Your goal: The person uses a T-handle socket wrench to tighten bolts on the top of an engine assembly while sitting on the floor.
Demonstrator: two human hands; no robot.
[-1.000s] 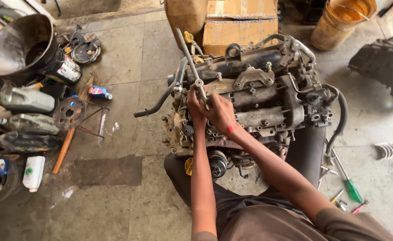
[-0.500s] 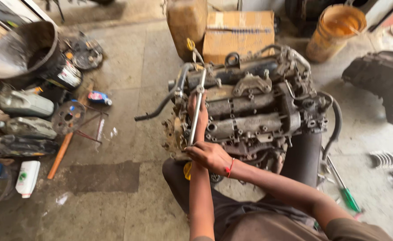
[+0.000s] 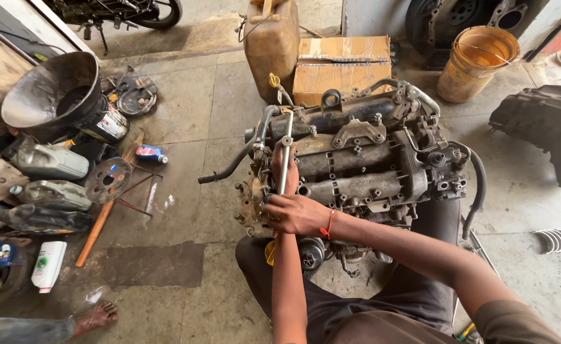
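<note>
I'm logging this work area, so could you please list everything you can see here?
engine: 1, grimy grey, floor centre
long wrench: 1, silver, engine's left end
cardboard box: 1, brown, behind engine
jerrycan: 1, tan, beside box
bucket: 1, orange, upper right
funnel: 1, dark metal, upper left
white bottle: 1, lower left
oil jugs: several, grey, left
another person's foot: 1, bottom left
left hand: 1, on wrench shaft
right hand: 1, red wristband, gripping wrench's lower end

One engine (image 3: 363, 165), one bucket (image 3: 478, 60) (orange) — one cardboard box (image 3: 341, 67)
</note>
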